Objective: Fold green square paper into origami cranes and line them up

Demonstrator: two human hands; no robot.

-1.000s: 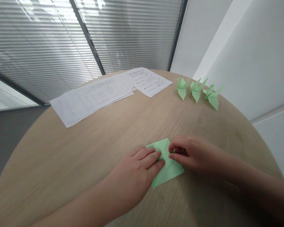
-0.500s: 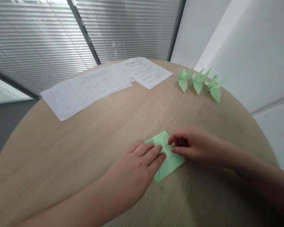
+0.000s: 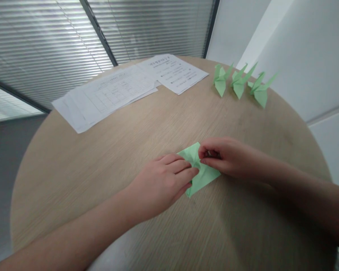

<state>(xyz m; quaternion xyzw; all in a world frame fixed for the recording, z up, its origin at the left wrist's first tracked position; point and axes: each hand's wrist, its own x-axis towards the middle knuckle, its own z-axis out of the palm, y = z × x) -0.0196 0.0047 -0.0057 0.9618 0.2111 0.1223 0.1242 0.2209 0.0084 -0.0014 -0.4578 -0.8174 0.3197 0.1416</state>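
Left hand (image 3: 164, 180) lies loosely open on flat green paper (image 3: 205, 177), creased but unshaped; right hand (image 3: 224, 155) curls there, grip unclear; beyond it, three finished cranes (image 3: 238, 89).

Passage is available over the tabletop (image 3: 115, 143) between the printed sheets (image 3: 110, 94) and the green paper (image 3: 205, 178); three folded cranes (image 3: 238, 89) obstruct the far right; the left hand (image 3: 166, 180) and right hand (image 3: 227, 154) block the green paper's sides; near-side access between them is open.

Pale green paper square (image 3: 205, 178); table (image 3: 107, 150) light brown, wood-grained.
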